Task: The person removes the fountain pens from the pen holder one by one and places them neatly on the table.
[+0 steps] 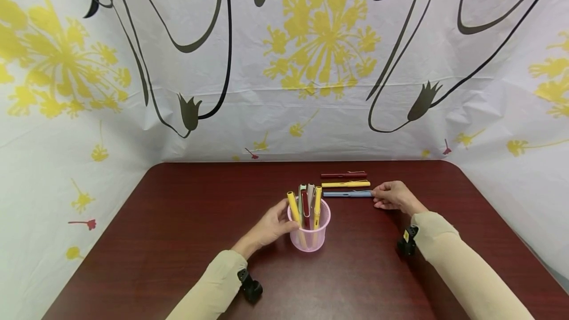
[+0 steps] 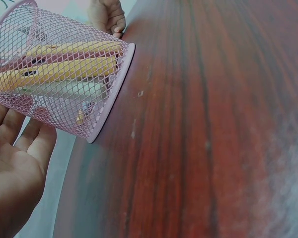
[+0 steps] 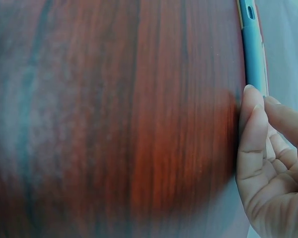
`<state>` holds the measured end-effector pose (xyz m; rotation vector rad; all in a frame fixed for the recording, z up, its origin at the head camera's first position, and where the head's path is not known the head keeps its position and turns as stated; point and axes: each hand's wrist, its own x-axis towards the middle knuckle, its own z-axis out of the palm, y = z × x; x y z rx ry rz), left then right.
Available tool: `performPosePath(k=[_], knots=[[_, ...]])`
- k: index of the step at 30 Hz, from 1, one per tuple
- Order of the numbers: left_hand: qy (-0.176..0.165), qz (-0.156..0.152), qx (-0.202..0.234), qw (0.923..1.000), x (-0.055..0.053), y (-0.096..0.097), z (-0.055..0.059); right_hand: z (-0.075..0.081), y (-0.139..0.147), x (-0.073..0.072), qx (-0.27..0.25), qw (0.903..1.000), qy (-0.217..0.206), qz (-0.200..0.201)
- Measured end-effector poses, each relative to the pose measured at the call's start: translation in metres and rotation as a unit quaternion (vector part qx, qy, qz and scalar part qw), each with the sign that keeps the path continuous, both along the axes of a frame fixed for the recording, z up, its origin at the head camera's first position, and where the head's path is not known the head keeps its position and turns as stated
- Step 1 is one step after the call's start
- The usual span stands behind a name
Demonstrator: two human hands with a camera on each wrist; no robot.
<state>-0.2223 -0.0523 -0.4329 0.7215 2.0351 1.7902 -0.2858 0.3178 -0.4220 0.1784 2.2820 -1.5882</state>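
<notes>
Around pink cup (image 1: 310,239), left hand (image 1: 272,223) apparently curves.

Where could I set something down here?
The dark red table is bare left of the left hand, and nearer than the pink mesh cup, between the cream sleeves. It's crowded beyond and right of the cup: a dark red pen, yellow pen and blue pen lie close, the right hand pinching the blue one.

A blue pen (image 1: 347,194) lies near an upright pink mesh cup (image 1: 322,230).
</notes>
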Motion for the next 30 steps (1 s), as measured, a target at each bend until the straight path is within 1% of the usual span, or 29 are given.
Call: performPosePath(k=[6, 14, 20, 30], knots=[[-0.005, -0.002, 0.007, 1.0, 0.0006, -0.0002, -0.0006, -0.0007, -0.0002, 0.0014, 0.013, 0.9998, 0.011, 0.004], [-0.004, -0.005, 0.012, 0.9999, 0.0, 0.0, -0.0013, -0.0035, -0.0007, 0.0021, 0.013, 0.9996, 0.025, 0.002], [-0.002, -0.008, 0.016, 0.9998, -0.001, -0.0002, -0.0022, -0.0024, -0.0014, 0.003, 0.017, 0.9994, 0.029, 0.002], [0.0, -0.006, 0.009, 0.9999, -0.0011, -0.0006, -0.0024, -0.0023, -0.0021, 0.0023, 0.019, 0.9994, 0.029, -0.001]])
